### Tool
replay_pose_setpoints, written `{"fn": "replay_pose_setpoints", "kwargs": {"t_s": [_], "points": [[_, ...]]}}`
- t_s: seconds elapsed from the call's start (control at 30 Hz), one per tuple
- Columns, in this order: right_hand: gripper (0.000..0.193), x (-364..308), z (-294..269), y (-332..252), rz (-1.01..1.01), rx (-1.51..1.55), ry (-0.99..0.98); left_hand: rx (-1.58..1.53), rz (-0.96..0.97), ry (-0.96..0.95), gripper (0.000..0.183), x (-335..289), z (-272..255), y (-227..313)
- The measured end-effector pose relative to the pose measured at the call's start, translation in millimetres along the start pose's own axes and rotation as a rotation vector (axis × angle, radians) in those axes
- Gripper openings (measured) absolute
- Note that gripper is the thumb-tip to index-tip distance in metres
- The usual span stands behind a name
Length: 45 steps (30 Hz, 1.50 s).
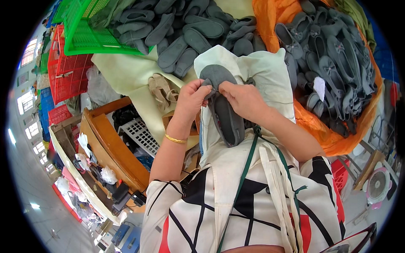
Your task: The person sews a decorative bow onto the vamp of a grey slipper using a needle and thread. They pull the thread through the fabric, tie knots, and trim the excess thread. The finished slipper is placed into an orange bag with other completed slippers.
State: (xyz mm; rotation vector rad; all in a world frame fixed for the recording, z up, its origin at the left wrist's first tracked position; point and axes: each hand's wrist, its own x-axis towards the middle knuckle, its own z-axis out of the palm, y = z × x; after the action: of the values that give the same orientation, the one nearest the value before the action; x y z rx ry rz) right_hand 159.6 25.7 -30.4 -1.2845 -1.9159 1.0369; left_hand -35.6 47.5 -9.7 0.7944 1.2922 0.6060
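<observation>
A dark grey fabric flat shoe [228,120] lies on the pale cloth [270,69] over my lap, its toe pointing away from me. My left hand [193,95] pinches the shoe's upper at the left, near the front of the opening. From the right, my right hand [241,98] grips the same spot, fingers closed on the fabric. Both hands nearly meet over the vamp; what exactly sits between the fingertips is too small to tell. The dark heel opening faces up toward me.
Many loose grey shoes [196,38] pile up ahead, beside a green basket [105,44]. An orange sack [308,130] full of bow-trimmed grey shoes stands at the right. To the left are beige shoes [160,89], a wooden drawer [114,147] and a red crate [63,71]. A fan [378,184] stands lower right.
</observation>
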Motion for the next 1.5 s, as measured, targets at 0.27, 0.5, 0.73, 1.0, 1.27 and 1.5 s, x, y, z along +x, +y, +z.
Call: {"fn": "replay_pose_setpoints", "kwargs": {"t_s": [0.27, 0.5, 0.73, 1.0, 1.27, 1.5], "points": [[0.007, -4, 10, -5, 0.048, -0.002, 0.040, -0.069, -0.048, -0.064, 0.009, 4, -5, -1], [0.009, -2, 15, -13, 0.140, 0.011, 0.016, -0.157, -0.052, -0.077, 0.011, 3, -8, -4], [0.013, 16, 14, -20, 0.181, 0.239, 0.088, -0.124, -0.007, -0.052, 0.012, 3, -5, -8], [0.006, 22, -2, -16, 0.017, 0.076, 0.092, 0.007, 0.092, 0.040, 0.013, -3, 6, -9], [0.017, 55, -24, -30, 0.354, 0.918, 0.079, 0.027, 0.147, 0.060, 0.013, -1, 10, -12], [0.009, -31, -123, 61, 0.296, 1.219, 0.247, 0.113, 0.191, 0.107, 0.016, -5, 12, -14]]}}
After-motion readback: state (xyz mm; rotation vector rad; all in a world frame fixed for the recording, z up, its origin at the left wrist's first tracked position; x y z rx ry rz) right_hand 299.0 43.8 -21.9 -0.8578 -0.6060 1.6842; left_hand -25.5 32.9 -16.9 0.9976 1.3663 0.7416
